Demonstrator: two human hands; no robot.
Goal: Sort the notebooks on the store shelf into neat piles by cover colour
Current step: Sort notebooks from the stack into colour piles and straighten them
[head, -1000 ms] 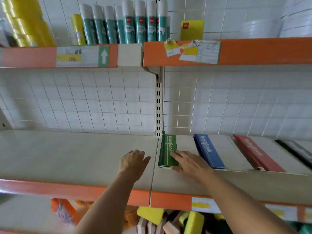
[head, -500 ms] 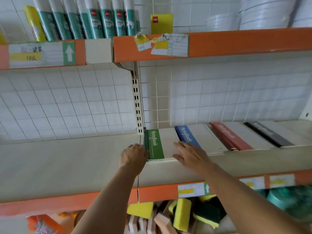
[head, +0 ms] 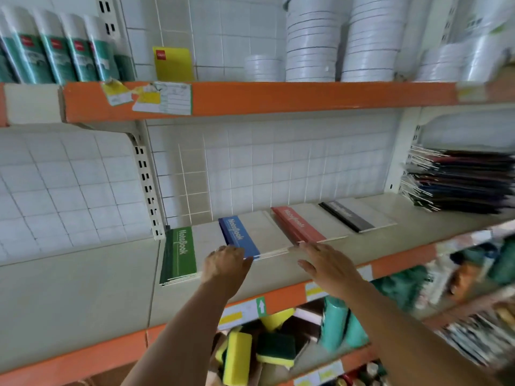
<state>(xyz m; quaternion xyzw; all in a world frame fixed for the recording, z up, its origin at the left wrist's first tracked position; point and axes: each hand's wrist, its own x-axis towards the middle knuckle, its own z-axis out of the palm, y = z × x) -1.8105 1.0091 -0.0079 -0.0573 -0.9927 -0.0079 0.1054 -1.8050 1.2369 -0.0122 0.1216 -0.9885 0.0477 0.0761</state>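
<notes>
Four sorted piles, both hands at the blue notebooks [head: 239, 237], lower centre.
Thin, light, slick-looking covers: left hand [head: 224, 264] touches their near edge, loosely curled; right hand [head: 324, 264] flat, grip empty; take them by the spine.

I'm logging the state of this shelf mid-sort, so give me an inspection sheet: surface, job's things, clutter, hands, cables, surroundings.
Surface: beige shelf with orange edge, bare at left.
Job's things: four flat piles in a row: green pile, blue pile, red pile, black pile; unsorted stack at far right.
Clutter: nothing seen.
Hands: left hand at the blue pile's front left corner, grip unclear; right hand open, at the blue pile's front right corner.
Cables: nothing seen.
Surroundings: cans and tape rolls above; sponges below.
</notes>
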